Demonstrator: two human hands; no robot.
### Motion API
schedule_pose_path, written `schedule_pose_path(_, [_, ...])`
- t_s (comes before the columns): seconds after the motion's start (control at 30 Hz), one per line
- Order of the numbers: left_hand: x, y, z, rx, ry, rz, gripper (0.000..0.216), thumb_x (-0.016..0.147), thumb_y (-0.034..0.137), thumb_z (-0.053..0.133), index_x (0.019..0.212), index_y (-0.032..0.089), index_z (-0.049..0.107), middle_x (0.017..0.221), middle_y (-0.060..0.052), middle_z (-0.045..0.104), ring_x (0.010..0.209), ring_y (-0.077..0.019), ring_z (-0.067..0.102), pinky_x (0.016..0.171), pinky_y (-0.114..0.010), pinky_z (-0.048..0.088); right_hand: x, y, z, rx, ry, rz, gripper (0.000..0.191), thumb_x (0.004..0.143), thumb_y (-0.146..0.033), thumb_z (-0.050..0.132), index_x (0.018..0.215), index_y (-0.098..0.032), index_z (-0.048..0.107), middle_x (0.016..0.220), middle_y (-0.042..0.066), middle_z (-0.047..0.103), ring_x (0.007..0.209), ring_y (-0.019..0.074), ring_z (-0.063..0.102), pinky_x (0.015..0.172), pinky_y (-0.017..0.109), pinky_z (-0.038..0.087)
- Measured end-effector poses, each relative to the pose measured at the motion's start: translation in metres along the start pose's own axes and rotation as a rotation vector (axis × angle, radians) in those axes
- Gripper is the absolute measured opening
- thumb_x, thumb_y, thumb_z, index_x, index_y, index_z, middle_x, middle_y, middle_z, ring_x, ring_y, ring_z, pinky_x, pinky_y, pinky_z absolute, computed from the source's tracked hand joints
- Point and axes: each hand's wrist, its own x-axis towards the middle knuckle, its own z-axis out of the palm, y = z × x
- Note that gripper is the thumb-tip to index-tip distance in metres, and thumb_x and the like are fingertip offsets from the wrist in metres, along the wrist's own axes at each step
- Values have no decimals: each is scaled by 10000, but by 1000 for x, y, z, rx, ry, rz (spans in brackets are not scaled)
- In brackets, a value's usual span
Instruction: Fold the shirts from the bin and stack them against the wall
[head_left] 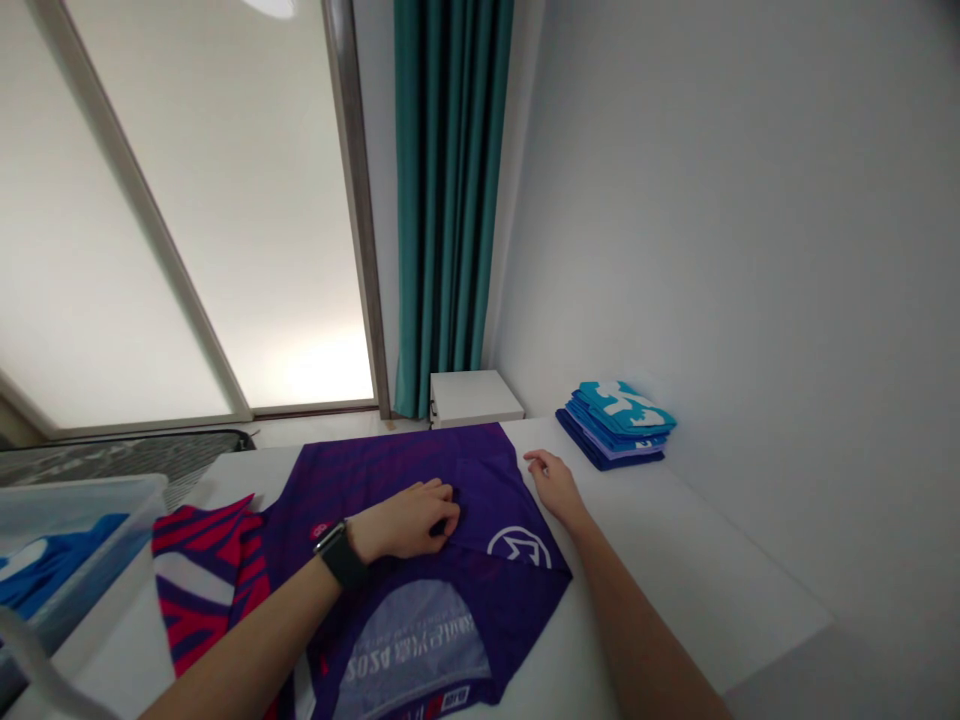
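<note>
Head view: purple shirt point(390, 460) lies flat on the white table point(720, 550), right in front of me, collar end toward me.
Shirt look: faint stripes across the purple; striped red-and-purple sleeve spread to the left; right side folded inward, white round logo on top. Pale grey panel near the neck, "2024" upside down.
Left hand point(420, 515): on the shirt's middle, fingers curled; can't tell if cloth is pinched.
Right hand point(553, 482): just beside the shirt's right edge, fingers loosely bent, thumb and index apart.
In the way: my left forearm, with watch point(343, 557), covers part of the shirt.
Around: folded blue stack point(619, 420) by the wall; clear bin point(142, 500) at left, blue cloth point(60, 565) inside.
</note>
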Motion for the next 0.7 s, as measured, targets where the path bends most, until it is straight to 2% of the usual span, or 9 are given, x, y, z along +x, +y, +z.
schedule_pose_path(0.17, [0,-1,-9,-10,-1,6,124,798,119,538,756,224,588,872,-17,581,842,-173,553,850,-281,405,0,0,3,-28,-16,-45,324,850,-174,383,987,-186,676,933,47,692,895,178,603,849,285,429])
schedule_pose_path(0.3, [-7,-15,-28,1,54,-28,100,839,153,501,801,215,570,852,-12,578,802,-166,547,758,-259,412,0,2,7,-55,-25,-71,306,863,-170,391,994,-184,667,956,56,685,932,188,589,883,302,414])
schedule_pose_path(0.4, [-14,-26,-36,62,44,-92,94,860,166,489,819,211,560,845,-11,595,787,-170,560,734,-267,413,-1,3,10,-80,-35,-82,289,866,-165,404,988,-200,665,946,51,682,938,192,587,887,309,408])
schedule_pose_path(0.53, [-18,-37,-32,166,6,-193,121,884,175,471,833,216,572,876,-27,627,785,-189,593,717,-291,418,-2,2,11,-118,-48,-98,274,874,-156,415,971,-219,664,948,44,680,955,193,581,887,310,397])
schedule_pose_path(0.7, [-19,-49,-22,158,10,-210,139,899,196,442,860,222,573,905,-31,636,776,-188,605,701,-288,426,-4,1,11,-170,-55,-112,257,885,-149,429,965,-221,663,937,43,672,951,193,573,885,308,382])
